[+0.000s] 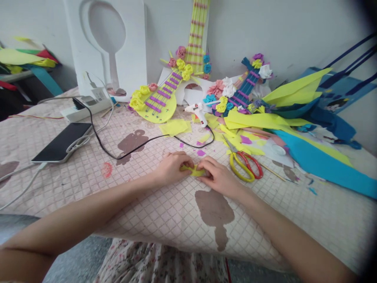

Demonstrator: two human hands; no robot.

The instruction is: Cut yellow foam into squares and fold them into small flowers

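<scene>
Between my two hands, close to the quilted tabletop, is a small piece of yellow crepe paper (194, 171). My left hand (176, 167) pinches its left end with thumb and fingers. At the other end my right hand (217, 175) grips it the same way, and part of the paper is hidden by the fingers. Scissors (244, 162) with one yellow and one red handle lie just right of my right hand. Beyond the hands, a white glue gun (198, 114) rests among yellow paper scraps (176, 127).
A black cord (138, 146) crosses the table behind my hands. At left lie a phone (63, 142) and a white power strip (88, 108). Flower-trimmed paper guitars (161, 98) lean at the back. Blue crepe paper (324, 163) covers the right side.
</scene>
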